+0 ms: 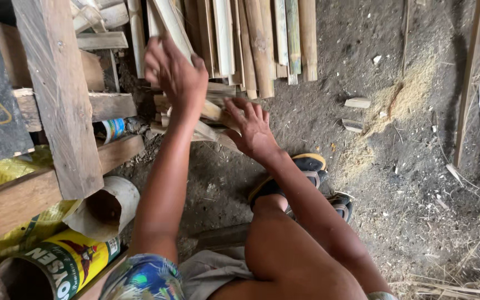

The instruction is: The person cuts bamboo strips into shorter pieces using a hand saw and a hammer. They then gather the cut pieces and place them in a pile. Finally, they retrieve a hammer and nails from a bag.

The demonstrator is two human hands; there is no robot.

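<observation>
While the person is crouching over the dirt floor (395, 183), a pile of short split bamboo pieces (209, 114) is lying on the ground just in front of the knees, below a row of longer bamboo slats (251, 39) that is stretching away toward the top of the view. The left hand (176, 72) is hanging raised above the pile, seen from the back with its fingers curled down toward a pale slat; whether it is gripping that slat or only brushing it, I cannot tell. The right hand (253, 129) is lying open and flat, fingers spread, pressing on the near end of the short pieces. Below the right forearm, a foot in a dark sandal with a yellow edge (306, 166) is resting on the dirt. To the left, rough wooden planks (62, 94) are crossing one another, with a yellow sack (6, 172) tucked under them, a pale open-ended tube (109, 208) lying on its side and a yellow tin can (56, 266) sitting at the bottom corner. Off to the right, a drift of sawdust (406, 97) is spreading over the ground, with two small wood offcuts (356, 103) lying beside it.
</observation>
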